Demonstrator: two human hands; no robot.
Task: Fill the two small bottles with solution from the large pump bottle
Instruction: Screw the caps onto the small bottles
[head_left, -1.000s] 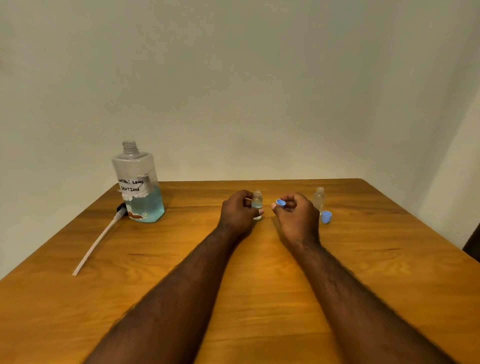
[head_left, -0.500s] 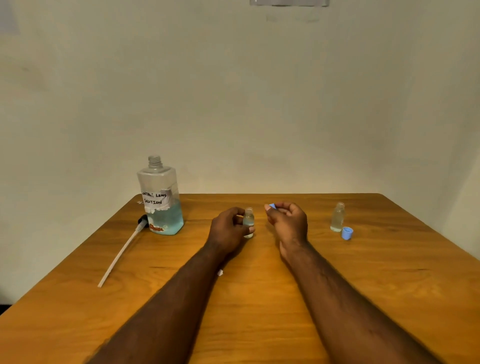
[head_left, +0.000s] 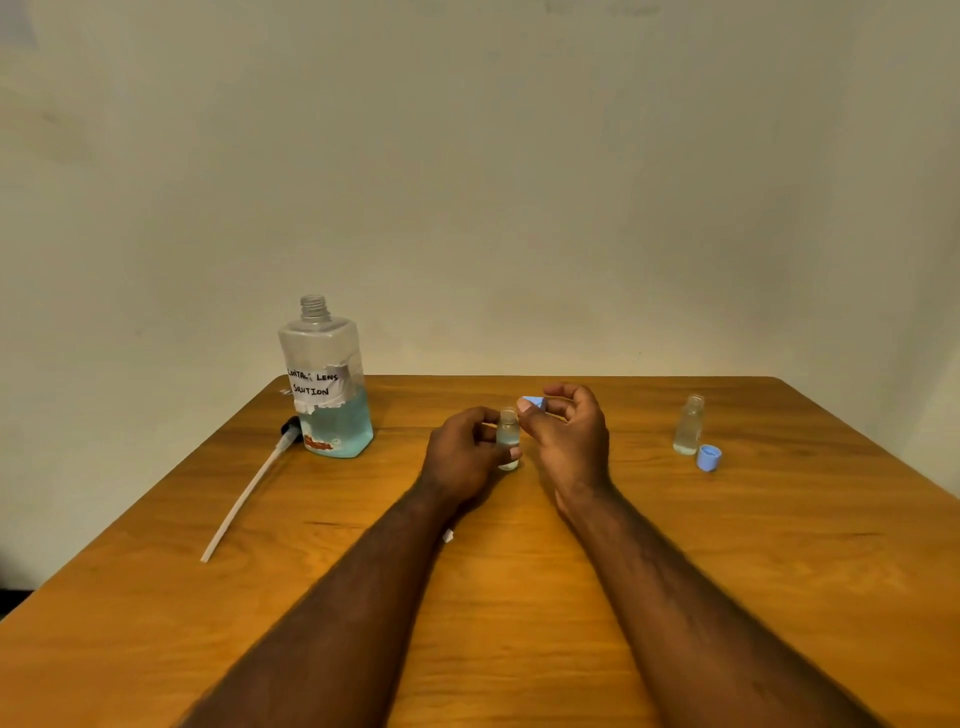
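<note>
**Q:** State the position of the small bottle in work and how it handles.

**A:** The small bottle (head_left: 507, 435) is upright near the centre of the table (head_left: 519, 623), between both hands, and appears to rest on the surface. It looks light, rigid and clear, with liquid inside, so it is judged easy to tip. Hold it low on the body and keep it vertical while the neck is open.

**Q:** State the condition of each hand.

**A:** The left hand (head_left: 460, 457) has fingers and thumb curled round the small bottle, steadying it. The right hand (head_left: 571, 441) pinches a blue cap (head_left: 533, 402) at its fingertips, just above and beside the neck. The cap is not seated. It is small and smooth and likely to slip.

**Q:** Locate the remaining items.

**A:** The second small bottle (head_left: 689, 426) stands uncapped well to the right, with the second cap (head_left: 708, 457) just beside it. The large bottle (head_left: 327, 384) stands at the left with its neck open. The pump (head_left: 249, 493) lies on the table beside it.
</note>
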